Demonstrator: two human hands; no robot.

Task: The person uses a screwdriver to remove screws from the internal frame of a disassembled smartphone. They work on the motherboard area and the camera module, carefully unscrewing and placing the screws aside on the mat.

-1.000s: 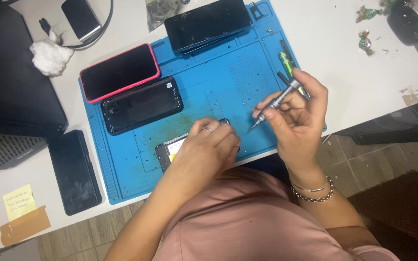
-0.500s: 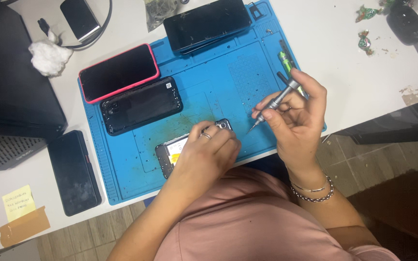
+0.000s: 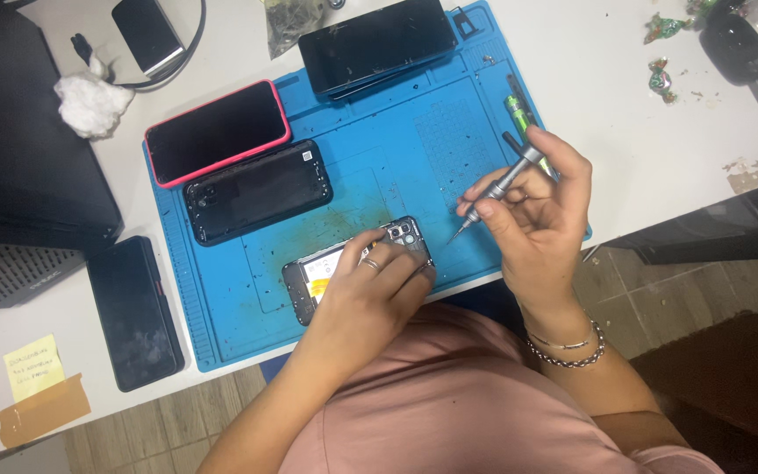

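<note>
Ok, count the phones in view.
6: opened phone under the left hand, red-cased phone, black phone, one top of blue mat, two off-mat. None hidden, seemingly.

Dark phone screens (image 3: 217, 132) on blue mat (image 3: 221, 333); yellow sticky note (image 3: 39, 367) at desk's near-left corner
</note>
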